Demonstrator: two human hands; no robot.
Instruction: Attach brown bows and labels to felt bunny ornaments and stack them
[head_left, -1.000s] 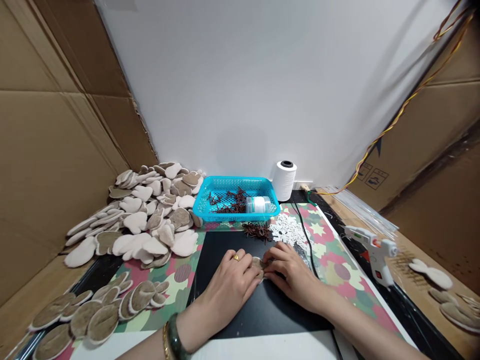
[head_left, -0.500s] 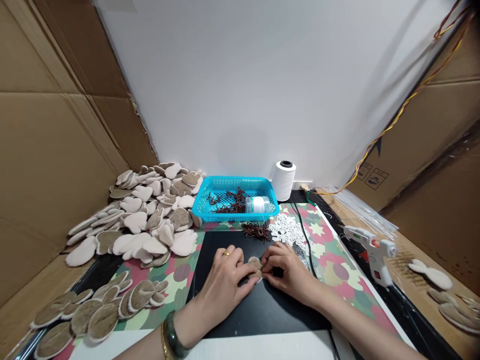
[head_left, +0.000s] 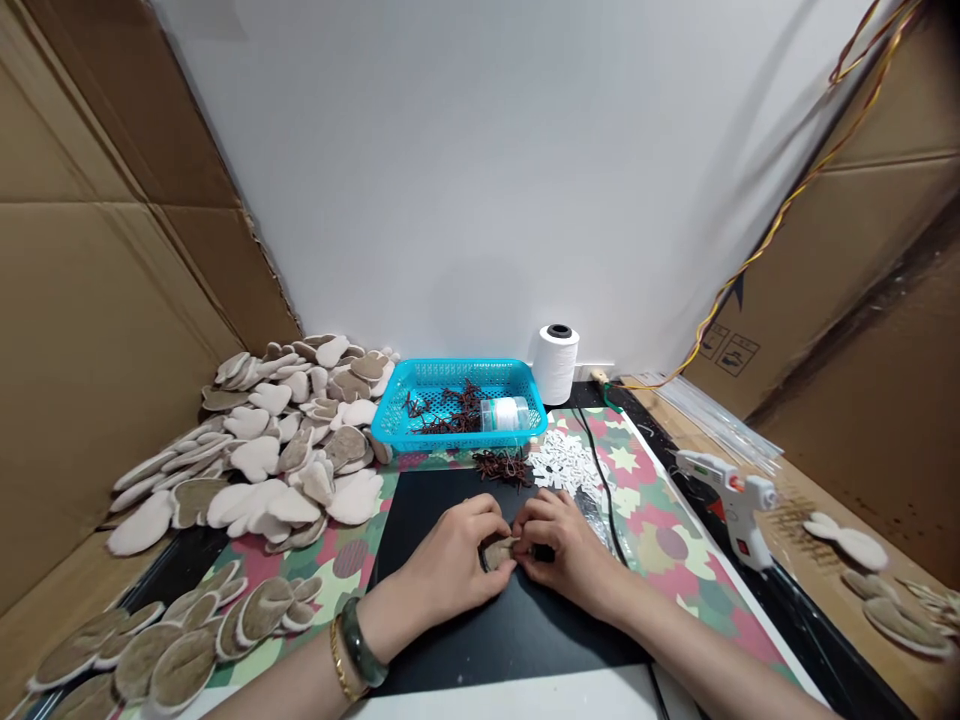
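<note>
A small brown fabric piece [head_left: 498, 553] lies between my hands above the black mat [head_left: 480, 640]. My left hand [head_left: 461, 550] pinches it from the left, with a green bangle and a gold bracelet on that wrist. From the right, the fingertips of my right hand [head_left: 559, 545] close on the piece's edge; anything small between them is too hidden to make out. Just beyond my fingers lie a heap of dark brown cord bits [head_left: 504, 467] and a scatter of small white pieces [head_left: 566, 462].
A blue basket [head_left: 390, 440] holds brown cord bits and a clear spool case. A white thread cone [head_left: 558, 365] stands beside it. Brown-and-white fabric pieces [head_left: 255, 457] pile up at left. At right rest a glue gun [head_left: 739, 505] and a black cable [head_left: 604, 470].
The view has shifted slightly. My left fingers have curled further around the fabric piece, covering more of it, and both hands have drawn close together.
</note>
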